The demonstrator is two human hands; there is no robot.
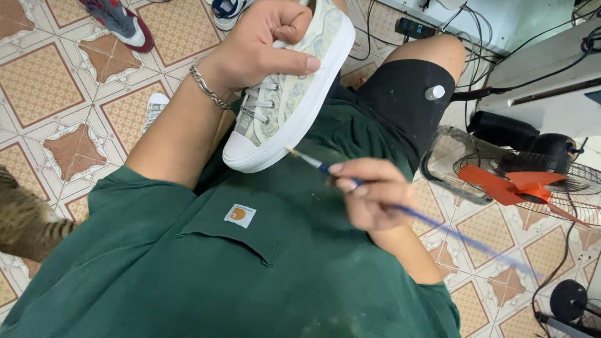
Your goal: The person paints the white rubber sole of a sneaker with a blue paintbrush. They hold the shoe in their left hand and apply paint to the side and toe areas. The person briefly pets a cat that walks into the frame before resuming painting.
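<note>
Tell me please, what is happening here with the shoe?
A person in a green shirt sits and holds a white platform sneaker up in the left hand, sole edge turned toward them. The right hand holds a thin blue paintbrush, and its tip is at the white sole near the toe. A small bottle stands on the person's thigh. An orange-bladed fan sits on the tiled floor nearby.

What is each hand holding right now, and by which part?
Left hand grips the white patterned lace-up sneaker around its upper, thumb across the side. Right hand pinches the thin blue-handled paintbrush near its bristle end.
</note>
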